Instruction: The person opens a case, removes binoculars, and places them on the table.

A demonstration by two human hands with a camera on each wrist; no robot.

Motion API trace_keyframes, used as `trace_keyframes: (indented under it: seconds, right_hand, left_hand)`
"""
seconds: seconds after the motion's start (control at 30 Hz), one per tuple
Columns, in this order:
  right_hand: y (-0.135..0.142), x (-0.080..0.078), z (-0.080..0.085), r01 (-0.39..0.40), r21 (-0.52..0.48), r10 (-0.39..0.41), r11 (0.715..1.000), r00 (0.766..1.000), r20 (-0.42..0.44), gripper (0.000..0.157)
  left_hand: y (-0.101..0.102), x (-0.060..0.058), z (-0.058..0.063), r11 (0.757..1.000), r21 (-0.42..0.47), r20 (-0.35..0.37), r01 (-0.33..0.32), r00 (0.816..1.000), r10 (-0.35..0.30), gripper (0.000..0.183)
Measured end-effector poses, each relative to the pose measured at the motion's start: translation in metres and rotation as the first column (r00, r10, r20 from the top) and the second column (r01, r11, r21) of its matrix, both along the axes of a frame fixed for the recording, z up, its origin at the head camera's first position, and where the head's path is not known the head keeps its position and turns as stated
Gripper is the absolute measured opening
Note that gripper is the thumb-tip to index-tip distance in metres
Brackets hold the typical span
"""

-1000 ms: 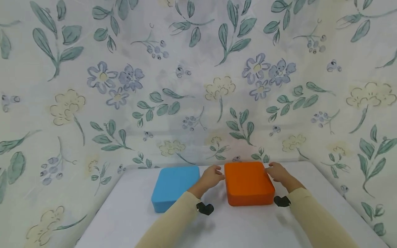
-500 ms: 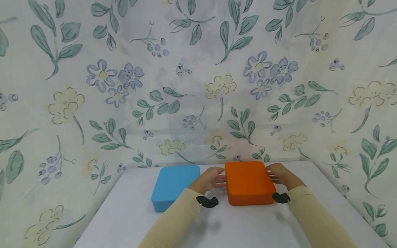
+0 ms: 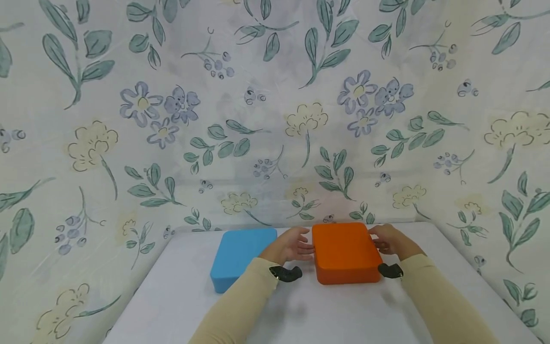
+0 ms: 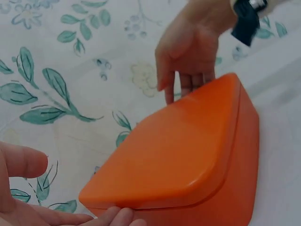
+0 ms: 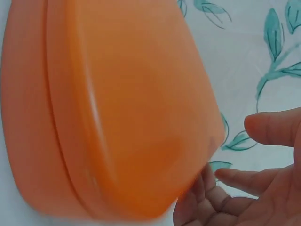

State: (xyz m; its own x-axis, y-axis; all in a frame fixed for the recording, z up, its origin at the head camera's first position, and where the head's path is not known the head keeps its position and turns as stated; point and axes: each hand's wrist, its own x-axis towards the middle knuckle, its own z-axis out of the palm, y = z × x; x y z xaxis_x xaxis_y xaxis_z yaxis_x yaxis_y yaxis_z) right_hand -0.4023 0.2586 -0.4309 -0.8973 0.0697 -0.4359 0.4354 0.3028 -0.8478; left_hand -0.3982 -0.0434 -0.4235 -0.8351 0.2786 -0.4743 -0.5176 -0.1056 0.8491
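Observation:
An orange square box (image 3: 345, 248) with rounded corners sits on the white table, and a seam under its lid shows in the left wrist view. My left hand (image 3: 292, 247) is at its left side, fingers extended with the tips at the lid's lower edge and the thumb (image 4: 26, 161) held apart. On the opposite side, my right hand (image 3: 393, 241) has its fingertips against the box wall; the right wrist view shows that thumb (image 5: 270, 129) raised away from the box. Part of the right fingers is hidden behind the box.
A light blue square box (image 3: 240, 255) stands to the left, partly covered by my left forearm. The white table (image 3: 335, 313) reaches back to a cloth (image 3: 258, 157) printed with flowers and leaves. Dark wrist cameras (image 3: 285, 274) sit on both wrists.
Both hands have lowered along the orange box's sides, and their fingers have come in closer under the lid's edge. The two boxes stay where they were.

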Motion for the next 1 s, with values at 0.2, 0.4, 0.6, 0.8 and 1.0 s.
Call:
trace_keyframes:
  seconds: [0.2,0.4,0.6,0.8,1.0]
  right_hand:
    - [-0.001,0.003,0.000,0.016,-0.024,-0.016,1.000,0.999,0.028,0.050]
    - [0.000,0.003,0.001,-0.006,-0.048,0.008,0.999,0.999,0.033,0.045]
    - [0.004,0.008,-0.002,-0.018,-0.083,0.021,0.996,0.999,0.031,0.044]
    - [0.007,0.013,-0.006,-0.050,-0.128,0.052,0.991,0.999,0.012,0.042]
    - [0.014,0.011,-0.013,-0.086,-0.214,0.083,0.973,0.996,-0.020,0.042]
  left_hand:
    - [0.005,0.001,-0.004,1.000,0.014,0.077,-0.018,0.997,0.017,0.059]
    - [0.009,0.000,-0.004,1.000,0.020,0.077,-0.022,0.997,0.021,0.045]
    - [0.014,0.002,-0.004,1.000,0.008,0.066,-0.009,0.998,0.009,0.030]
    - [0.015,0.001,-0.009,0.999,-0.033,0.036,-0.002,0.999,0.003,0.044]
    - [0.014,0.000,-0.015,0.998,-0.058,-0.035,0.034,0.999,-0.036,0.036]
